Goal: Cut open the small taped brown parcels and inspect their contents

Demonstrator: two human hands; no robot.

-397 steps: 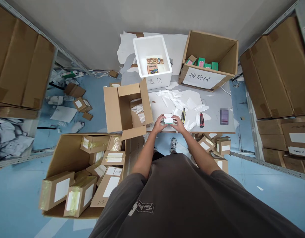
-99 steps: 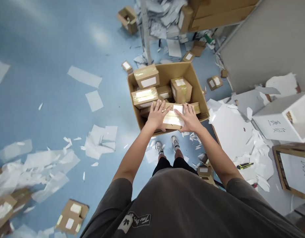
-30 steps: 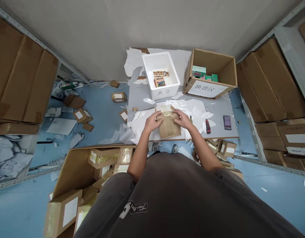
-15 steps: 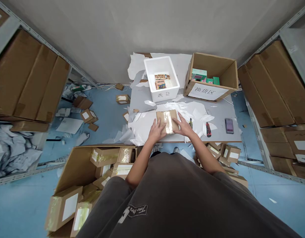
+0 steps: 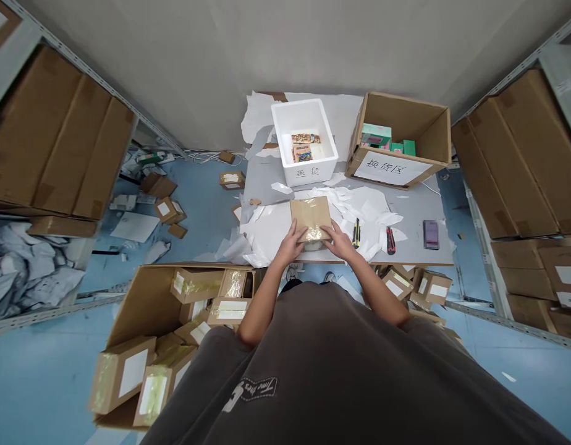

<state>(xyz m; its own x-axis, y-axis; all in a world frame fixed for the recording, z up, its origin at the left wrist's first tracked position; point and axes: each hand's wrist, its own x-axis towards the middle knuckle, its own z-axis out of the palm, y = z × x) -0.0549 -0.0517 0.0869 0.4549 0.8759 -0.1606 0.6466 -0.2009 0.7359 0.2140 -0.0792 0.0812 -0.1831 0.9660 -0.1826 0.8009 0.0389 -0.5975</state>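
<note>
Between my two hands is a small cardboard box with clear tape over it, near the front edge of the table. My left hand grips its near left side, and my right hand grips the near right side. The box's underside and far side are hidden. Just right of my right hand lies a yellow-and-black utility knife. A red-and-black cutter rests farther right. Torn white paper spreads around the box.
Behind stand a white foam box holding small packets and an open carton with green boxes. A phone-like device lies at right. A large carton of taped parcels stands at my left, with shelves on both sides.
The cardboard box has been tipped or turned, so a different face now points up. Both hands have shifted to its near corners. The camera view has moved slightly.
</note>
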